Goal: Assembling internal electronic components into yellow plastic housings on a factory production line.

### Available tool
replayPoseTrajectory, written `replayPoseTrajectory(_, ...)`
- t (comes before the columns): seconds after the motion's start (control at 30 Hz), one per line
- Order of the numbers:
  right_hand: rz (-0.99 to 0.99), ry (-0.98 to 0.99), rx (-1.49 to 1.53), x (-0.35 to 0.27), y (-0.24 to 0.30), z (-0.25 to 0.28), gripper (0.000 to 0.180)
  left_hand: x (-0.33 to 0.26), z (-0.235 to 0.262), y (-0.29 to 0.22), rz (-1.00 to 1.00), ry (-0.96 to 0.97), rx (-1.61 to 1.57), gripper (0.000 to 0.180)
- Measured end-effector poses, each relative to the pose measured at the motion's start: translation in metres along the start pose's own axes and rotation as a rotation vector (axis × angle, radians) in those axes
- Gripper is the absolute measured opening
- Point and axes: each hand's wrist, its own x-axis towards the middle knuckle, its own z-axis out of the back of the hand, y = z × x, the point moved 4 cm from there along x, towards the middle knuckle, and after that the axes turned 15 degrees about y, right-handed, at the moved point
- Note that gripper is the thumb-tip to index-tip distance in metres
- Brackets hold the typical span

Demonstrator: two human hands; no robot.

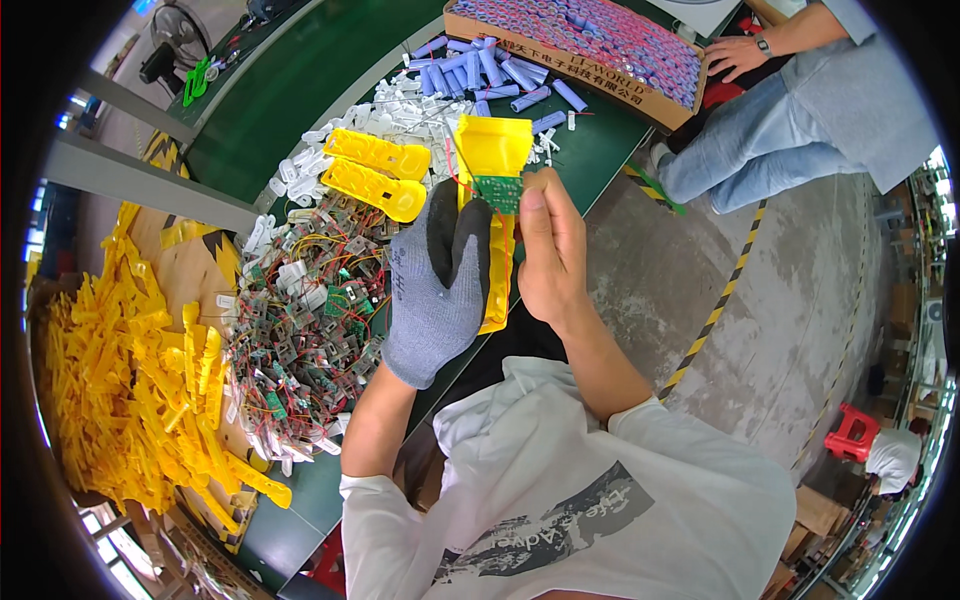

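Note:
My left hand point(435, 290), in a grey-blue glove with dark fingers, is closed around a long yellow plastic housing point(495, 143). A green circuit board point(497, 194) lies across the middle of this housing, with thin red wires running from it. My bare right hand point(553, 250) is closed, its thumb and fingertips pinching at the board's right edge. Part of the housing is hidden behind the glove. Just left of it, two more yellow housings point(375, 153) rest on top of the heap of parts.
Wired circuit boards point(300, 340) and white plastic pieces point(300, 170) cover the green bench. Yellow parts point(120, 370) pile up at left. Loose purple battery cells point(490, 70) lie at the back, beside a carton point(590, 75) of cells. Another person's hand point(735, 57) touches the carton.

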Motion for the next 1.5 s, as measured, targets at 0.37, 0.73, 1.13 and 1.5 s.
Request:
replayPoseTrajectory(0.37,0.044,0.001,-0.071,0.001,-0.009,0.007,0.024,0.0,-0.011,0.016,0.124,0.022,-0.38,0.029)
replayPoseTrajectory(0.73,0.073,-0.022,-0.099,0.002,-0.014,0.011,0.026,0.002,-0.011,0.03,0.23,0.016,-0.204,0.032)
replayPoseTrajectory(1.13,0.088,-0.077,0.013,0.001,-0.009,-0.001,0.025,0.005,-0.007,0.003,0.094,-0.04,-0.059,0.021)
replayPoseTrajectory(1.5,0.026,-0.074,0.082,-0.001,-0.011,-0.002,0.025,-0.007,-0.022,0.036,0.434,-0.295,-0.357,0.034)
